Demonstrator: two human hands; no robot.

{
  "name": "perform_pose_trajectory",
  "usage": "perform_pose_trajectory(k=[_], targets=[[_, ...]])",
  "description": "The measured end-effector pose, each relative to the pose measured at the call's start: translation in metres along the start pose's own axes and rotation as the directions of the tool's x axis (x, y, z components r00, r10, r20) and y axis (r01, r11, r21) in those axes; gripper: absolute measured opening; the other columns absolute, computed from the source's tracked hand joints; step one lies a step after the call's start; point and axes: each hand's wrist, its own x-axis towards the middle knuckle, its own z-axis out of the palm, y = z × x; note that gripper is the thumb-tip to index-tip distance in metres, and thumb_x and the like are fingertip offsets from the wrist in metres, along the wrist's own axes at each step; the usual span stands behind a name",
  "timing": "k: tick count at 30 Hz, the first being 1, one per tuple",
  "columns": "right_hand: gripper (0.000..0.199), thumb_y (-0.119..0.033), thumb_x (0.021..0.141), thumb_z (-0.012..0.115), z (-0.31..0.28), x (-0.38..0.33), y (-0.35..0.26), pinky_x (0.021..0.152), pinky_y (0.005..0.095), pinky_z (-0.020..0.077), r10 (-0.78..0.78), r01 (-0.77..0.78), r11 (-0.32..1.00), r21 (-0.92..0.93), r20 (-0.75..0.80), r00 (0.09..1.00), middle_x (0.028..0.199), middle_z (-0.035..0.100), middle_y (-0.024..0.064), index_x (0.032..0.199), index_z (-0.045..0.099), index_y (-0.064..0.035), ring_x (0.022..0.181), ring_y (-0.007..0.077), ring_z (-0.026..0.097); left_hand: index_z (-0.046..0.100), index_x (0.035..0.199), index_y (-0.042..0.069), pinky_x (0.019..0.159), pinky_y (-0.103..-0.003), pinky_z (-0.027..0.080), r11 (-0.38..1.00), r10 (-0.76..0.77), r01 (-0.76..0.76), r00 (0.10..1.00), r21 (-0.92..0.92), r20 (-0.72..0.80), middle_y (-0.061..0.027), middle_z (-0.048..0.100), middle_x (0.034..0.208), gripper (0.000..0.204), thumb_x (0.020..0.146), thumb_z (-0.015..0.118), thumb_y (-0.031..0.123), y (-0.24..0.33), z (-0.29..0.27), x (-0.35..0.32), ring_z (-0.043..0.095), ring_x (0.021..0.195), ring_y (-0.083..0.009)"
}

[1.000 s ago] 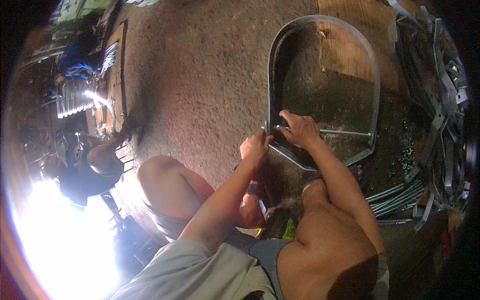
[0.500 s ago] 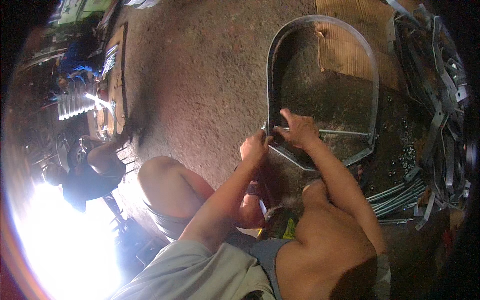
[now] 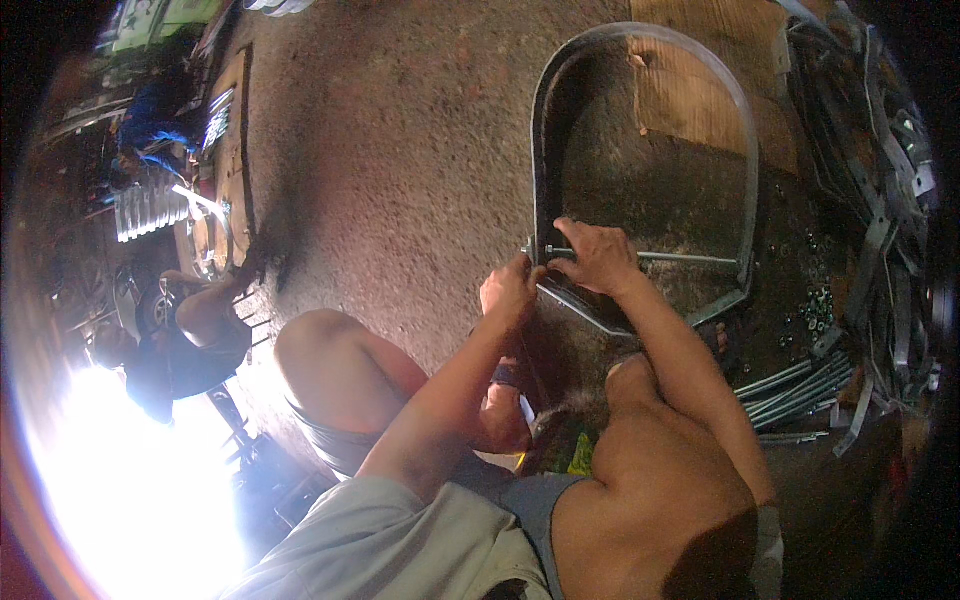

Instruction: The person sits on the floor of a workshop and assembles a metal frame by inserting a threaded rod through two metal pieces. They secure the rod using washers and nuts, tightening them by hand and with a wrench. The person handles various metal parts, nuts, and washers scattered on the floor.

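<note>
At far left another person (image 3: 165, 350) crouches beside bright glare, near a stack of ribbed metal pieces (image 3: 148, 208). Rough concrete floor (image 3: 400, 150) spans the middle. The left hand (image 3: 510, 290) is closed at the left end of a threaded rod (image 3: 650, 257), fingers pinched where the rod passes through the arched metal band (image 3: 545, 130). The right hand (image 3: 598, 255) grips the rod just beside it, fingers curled over. The band lies flat on the floor, its arch pointing away from the person's knees. Further right lie loose nuts (image 3: 818, 305), a bundle of long rods (image 3: 800, 385), and a heap of bent metal straps (image 3: 880, 170).
</note>
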Motion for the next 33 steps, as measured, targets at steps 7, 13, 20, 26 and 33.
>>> perform_pose_trajectory(k=[7,13,20,26,33], targets=[[0.058,-0.046,0.088,0.065,0.009,0.0,0.0,0.085,0.0511,0.0533,0.032,-0.035,0.998,-0.051,-0.053,0.998,0.121,0.065,0.016,0.131,0.049,-0.0112,0.101,0.0379,0.067,0.063,0.101,0.011,0.075,-0.051,0.053,1.0,0.018,-0.019,1.0,-0.019,-0.022,-0.0193,0.07,0.087,0.035,0.092,0.063,0.045,-0.002,0.004,0.002,0.069,0.088,-0.0413],[0.06,-0.048,0.089,0.063,0.004,0.009,-0.001,0.088,0.0512,0.0522,0.194,-0.195,0.98,0.046,0.018,0.981,0.125,0.063,0.0169,0.134,0.047,-0.0112,0.103,0.039,0.067,0.063,0.101,0.01,0.076,-0.051,0.053,0.999,0.021,-0.022,0.999,-0.025,-0.035,-0.0191,0.071,0.089,0.035,0.092,0.064,0.044,-0.002,0.0,0.0,0.069,0.089,-0.0402],[0.062,-0.05,0.089,0.063,0.012,0.003,0.003,0.087,0.0512,0.0526,0.092,-0.093,0.995,-0.023,-0.02,0.996,0.119,0.065,0.019,0.133,0.047,-0.01,0.102,0.0408,0.066,0.062,0.101,0.01,0.077,-0.051,0.053,1.0,0.009,-0.009,1.0,-0.028,-0.004,-0.0197,0.071,0.09,0.038,0.091,0.063,0.046,0.0,-0.001,0.002,0.069,0.091,-0.0405],[0.069,-0.052,0.087,0.065,-0.011,0.009,-0.013,0.085,0.0488,0.0528,0.243,-0.244,0.97,0.013,0.065,0.968,0.12,0.065,0.0165,0.139,0.045,-0.011,0.1,0.0379,0.068,0.062,0.101,0.01,0.076,-0.052,0.053,1.0,0.007,-0.007,1.0,-0.015,0.018,-0.0193,0.071,0.088,0.038,0.092,0.061,0.047,-0.001,-0.003,0.0,0.069,0.089,-0.0408],[0.069,-0.053,0.087,0.065,0.012,0.001,0.001,0.083,0.0502,0.0531,0.132,-0.129,0.985,-0.112,0.012,0.991,0.11,0.068,0.0171,0.138,0.046,-0.0108,0.098,0.0379,0.069,0.062,0.097,0.01,0.075,-0.052,0.052,0.999,0.034,-0.034,0.999,-0.043,-0.014,-0.0193,0.07,0.086,0.036,0.092,0.062,0.046,0.001,-0.003,0.0,0.068,0.087,-0.0413]])
